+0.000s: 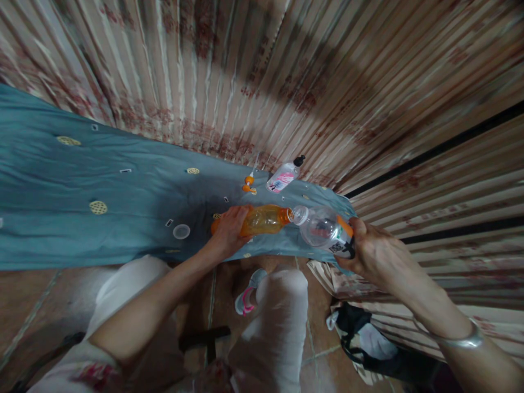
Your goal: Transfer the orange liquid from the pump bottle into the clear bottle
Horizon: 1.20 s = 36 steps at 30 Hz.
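Head view
Orange bottle [262,219]: clear plastic, round, lying flat on the blue cloth [82,218], amber liquid inside.
Left hand [229,229]: wrapped around the orange bottle's base.
Clear bottle [325,229]: see-through plastic, labelled, tipped mouth to mouth against the orange one.
Right hand [374,254]: gripping the clear bottle's bottom end.
Nearby: orange cap [248,182], small spray bottle [284,176], round lid [181,231], all well apart.
Backdrop: pleated striped curtain [286,71].
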{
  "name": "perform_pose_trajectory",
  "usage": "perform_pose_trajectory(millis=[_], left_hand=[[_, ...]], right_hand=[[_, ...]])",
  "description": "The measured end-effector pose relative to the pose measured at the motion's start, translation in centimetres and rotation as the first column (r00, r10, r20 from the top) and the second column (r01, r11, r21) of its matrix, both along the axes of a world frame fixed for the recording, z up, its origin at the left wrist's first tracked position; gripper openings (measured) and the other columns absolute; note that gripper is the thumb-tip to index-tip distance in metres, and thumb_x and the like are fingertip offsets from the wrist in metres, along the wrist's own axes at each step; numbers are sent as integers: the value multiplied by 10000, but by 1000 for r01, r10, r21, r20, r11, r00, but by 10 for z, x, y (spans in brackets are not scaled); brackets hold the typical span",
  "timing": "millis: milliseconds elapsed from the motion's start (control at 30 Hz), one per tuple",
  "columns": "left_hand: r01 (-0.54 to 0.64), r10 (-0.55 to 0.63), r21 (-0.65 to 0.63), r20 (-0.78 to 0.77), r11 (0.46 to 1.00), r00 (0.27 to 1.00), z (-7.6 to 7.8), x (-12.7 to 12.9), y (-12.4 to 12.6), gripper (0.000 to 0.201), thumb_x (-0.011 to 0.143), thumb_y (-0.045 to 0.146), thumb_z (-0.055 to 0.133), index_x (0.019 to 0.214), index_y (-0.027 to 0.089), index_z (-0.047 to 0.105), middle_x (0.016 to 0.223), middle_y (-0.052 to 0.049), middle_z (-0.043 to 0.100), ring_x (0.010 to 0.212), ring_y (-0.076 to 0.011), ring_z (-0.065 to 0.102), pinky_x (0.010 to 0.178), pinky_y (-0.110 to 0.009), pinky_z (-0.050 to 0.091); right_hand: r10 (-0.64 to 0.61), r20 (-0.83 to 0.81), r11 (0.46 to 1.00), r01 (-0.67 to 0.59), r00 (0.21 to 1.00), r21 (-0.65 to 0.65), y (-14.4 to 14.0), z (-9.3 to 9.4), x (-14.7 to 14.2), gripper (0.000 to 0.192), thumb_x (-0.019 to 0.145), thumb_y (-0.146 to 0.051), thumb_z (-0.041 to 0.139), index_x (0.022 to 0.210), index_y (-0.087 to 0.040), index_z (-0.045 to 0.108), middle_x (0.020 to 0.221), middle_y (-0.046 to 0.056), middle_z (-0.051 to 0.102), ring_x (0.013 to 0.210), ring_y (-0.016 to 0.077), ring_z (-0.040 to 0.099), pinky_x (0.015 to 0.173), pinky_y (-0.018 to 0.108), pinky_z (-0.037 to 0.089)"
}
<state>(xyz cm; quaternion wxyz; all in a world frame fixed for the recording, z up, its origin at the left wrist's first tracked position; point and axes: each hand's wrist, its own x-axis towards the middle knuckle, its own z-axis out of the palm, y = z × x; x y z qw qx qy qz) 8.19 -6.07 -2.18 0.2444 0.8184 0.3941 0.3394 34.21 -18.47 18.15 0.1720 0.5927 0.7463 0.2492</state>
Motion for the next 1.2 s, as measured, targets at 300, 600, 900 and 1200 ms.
perform_pose_trajectory(millis=[300,600,900,1200], left_hand=[[-1,1,20,-10,1000,1000,0,-1,0,696,756,233,797,1367,196,467,1312,-129,618,1241,-313,590,1034,-467,503],[6,-6,-3,-7,1000,1000,1,-1,0,703,758,235,790,1376,223,455,1324,-120,619,1247,-314,590,1036,-487,495],[-25,25,-8,-20,1000,999,2,1,0,725,727,221,822,1365,183,480,1309,-137,624,1242,-324,590,1027,-480,507],[10,-10,-20,-1,1000,1000,1,-1,1,704,759,226,799,1369,171,451,1338,-152,620,1286,-316,577,1058,-482,487]], right_hand=[[-4,41,1000,4,999,0,0,0,-1,279,795,-344,663,935,-192,474,703,61,616,617,234,596,566,308,337],[19,15,1000,-19,1000,12,0,0,-1,283,811,-354,644,956,-190,464,723,63,616,618,232,583,561,306,325],[25,47,1000,-25,999,6,0,0,0,290,809,-370,663,932,-194,469,709,51,606,606,225,577,570,304,341],[36,32,999,-37,999,7,0,1,-2,274,812,-348,672,917,-195,470,693,37,589,601,214,573,554,304,317]])
